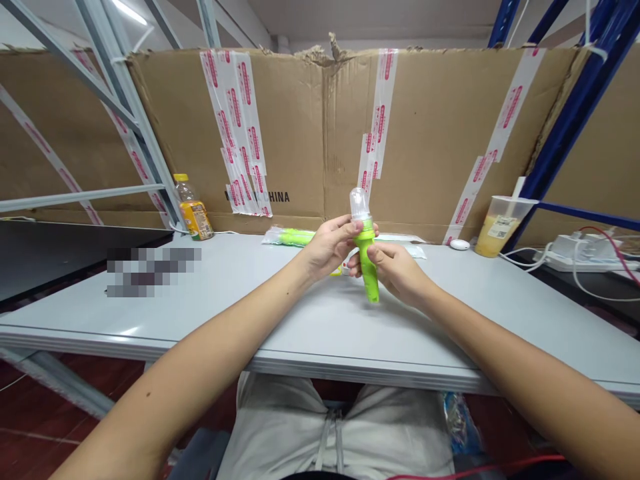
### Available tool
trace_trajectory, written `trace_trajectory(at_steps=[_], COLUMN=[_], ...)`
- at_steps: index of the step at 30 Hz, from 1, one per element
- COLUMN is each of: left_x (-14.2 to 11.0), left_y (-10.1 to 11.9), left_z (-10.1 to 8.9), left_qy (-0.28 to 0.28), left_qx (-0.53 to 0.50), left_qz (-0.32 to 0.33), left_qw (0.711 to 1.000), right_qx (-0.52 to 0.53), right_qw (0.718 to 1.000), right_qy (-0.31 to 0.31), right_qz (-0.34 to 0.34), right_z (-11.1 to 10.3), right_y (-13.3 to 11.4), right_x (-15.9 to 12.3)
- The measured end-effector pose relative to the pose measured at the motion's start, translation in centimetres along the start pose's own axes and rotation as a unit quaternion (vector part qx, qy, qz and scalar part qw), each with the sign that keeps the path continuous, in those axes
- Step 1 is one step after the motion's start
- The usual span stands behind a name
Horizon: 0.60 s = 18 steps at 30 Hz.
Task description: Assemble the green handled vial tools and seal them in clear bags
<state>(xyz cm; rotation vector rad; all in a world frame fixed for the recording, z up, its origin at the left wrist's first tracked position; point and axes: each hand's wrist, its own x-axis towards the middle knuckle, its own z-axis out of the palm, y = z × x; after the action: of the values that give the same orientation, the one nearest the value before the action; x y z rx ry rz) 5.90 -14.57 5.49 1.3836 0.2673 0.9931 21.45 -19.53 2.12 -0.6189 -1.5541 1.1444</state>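
Observation:
Above the middle of the table I hold a bright green tube-shaped object (pixel 369 267) with a clear domed top, nearly upright and leaning slightly; its exact kind I cannot make out. My left hand (pixel 330 247) is closed around its upper part, just below the clear dome. Lower down, my right hand (pixel 397 270) grips the green body, thumb on the front. Behind my left hand lies a clear plastic package (pixel 293 237) with something green inside. A small yellow and white item, partly hidden by my hands, shows on the table behind them.
The white table (pixel 200 320) backs onto a taped cardboard wall (pixel 300 133). A yellow-capped bottle (pixel 195 210) stands back left. At the back right are a small white oval object (pixel 459 245), a drink cup (pixel 500 227) with a straw, and a power strip (pixel 580 257) with cables.

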Motion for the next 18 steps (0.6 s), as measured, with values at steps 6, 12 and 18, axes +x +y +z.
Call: trace_trajectory(at_steps=[6, 12, 18], left_x=[1.1, 1.5, 1.4], left_y=[0.2, 0.5, 0.7], left_z=[-3.2, -4.7, -4.3], left_qy=[0.163, 0.214, 0.216], left_qx=[-0.031, -0.034, -0.058], left_qz=[0.054, 0.074, 0.069], left_qw=[0.985, 0.974, 0.972], right_qx=[-0.308, -0.618, -0.701], right_qw=[0.928, 0.768, 0.704], right_qy=[0.202, 0.146, 0.018], right_qz=[-0.058, 0.081, 0.114], right_z=[-7.5, -14.6, -17.6], right_y=[-1.6, 0.6, 4.1], right_x=[3.0, 4.5, 3.2])
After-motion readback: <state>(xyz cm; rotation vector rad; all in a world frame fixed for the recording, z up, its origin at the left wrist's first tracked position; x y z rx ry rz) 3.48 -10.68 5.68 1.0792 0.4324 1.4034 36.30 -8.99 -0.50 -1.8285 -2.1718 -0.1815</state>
